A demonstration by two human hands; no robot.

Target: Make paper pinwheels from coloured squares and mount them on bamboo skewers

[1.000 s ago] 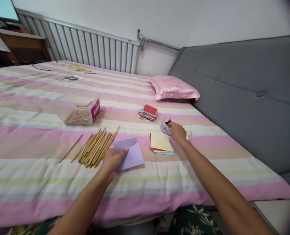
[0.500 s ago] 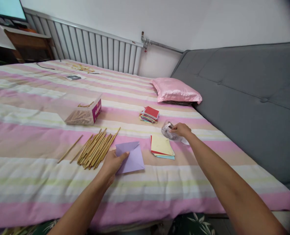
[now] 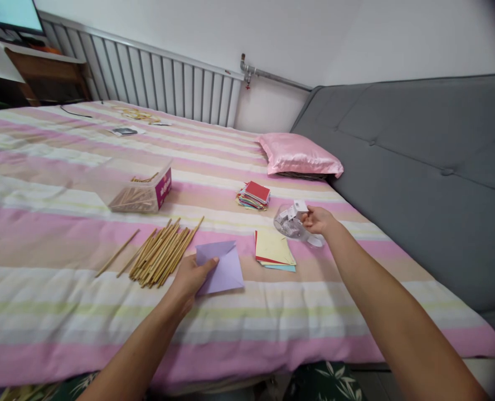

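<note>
My left hand [image 3: 197, 273] is closed on a purple envelope [image 3: 226, 271], thumb on top, just above the striped bedspread. Right of it lies a stack of envelopes [image 3: 275, 250], pale yellow on top with red and blue edges below. My right hand [image 3: 318, 219] pinches a small white box [image 3: 300, 207] with dark print on its side. The box is over a clear plastic tub [image 3: 287, 225] that holds small whitish pieces too blurred to name. A clear lid [image 3: 314, 240] rests by the tub. Left of the envelope is a bundle of thin brown sticks [image 3: 161, 256].
A clear plastic box [image 3: 136, 195] with a purple label holds more sticks. Behind the envelopes sits a pile of small coloured envelopes [image 3: 253, 195], red on top. A pink pillow [image 3: 300, 155] lies near the grey headboard [image 3: 406, 161]. One stick [image 3: 117, 253] lies apart.
My right hand has lifted slightly and turned, and the small white box now shows in its fingers above the tub. My left hand still holds the purple envelope in nearly the same place.
</note>
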